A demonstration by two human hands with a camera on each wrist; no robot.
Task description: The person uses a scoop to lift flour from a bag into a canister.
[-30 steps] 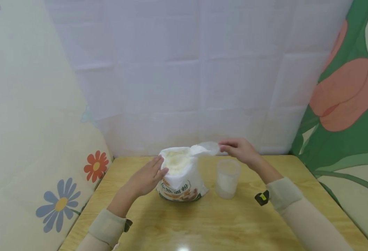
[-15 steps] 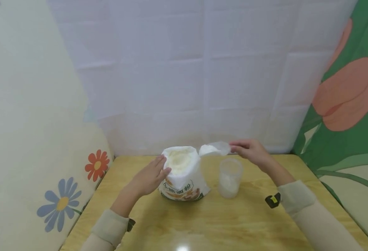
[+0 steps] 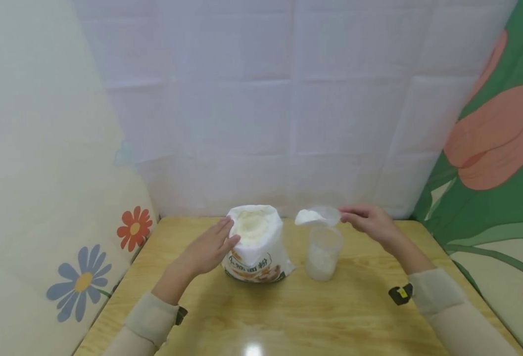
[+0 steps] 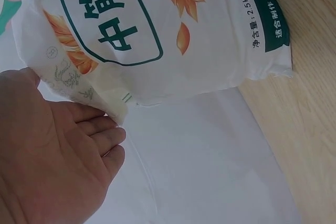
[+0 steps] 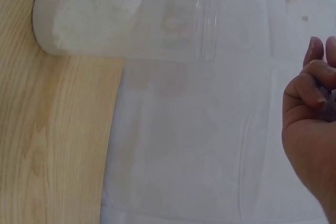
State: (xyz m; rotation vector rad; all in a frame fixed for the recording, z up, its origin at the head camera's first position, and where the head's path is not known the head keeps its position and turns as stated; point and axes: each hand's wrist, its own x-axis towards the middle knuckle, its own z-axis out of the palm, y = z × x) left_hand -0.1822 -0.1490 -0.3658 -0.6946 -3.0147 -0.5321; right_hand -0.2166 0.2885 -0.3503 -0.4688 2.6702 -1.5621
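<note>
A white flour bag (image 3: 261, 254) with printed lettering stands upright, its rolled-down mouth showing pale flour (image 3: 250, 227). My left hand (image 3: 210, 247) rests against the left side of its rim, fingers extended; the left wrist view shows these fingers (image 4: 107, 140) along the bag's edge. My right hand (image 3: 370, 225) grips the handle end of a translucent scoop (image 3: 330, 215) heaped with white flour. That scoop is above the mouth of a clear plastic canister (image 3: 325, 252), which has flour in its lower part. In the right wrist view the curled fingers (image 5: 307, 90) are at the right edge.
Everything stands on a wooden table (image 3: 314, 316). White cloth (image 3: 230, 109) hangs behind it, and flower-patterned panels (image 3: 488, 133) flank both sides. The canister is a short gap to the right of the bag.
My right hand has carried the loaded scoop rightward, from the bag's rim to over the canister. My left hand keeps its place on the bag.
</note>
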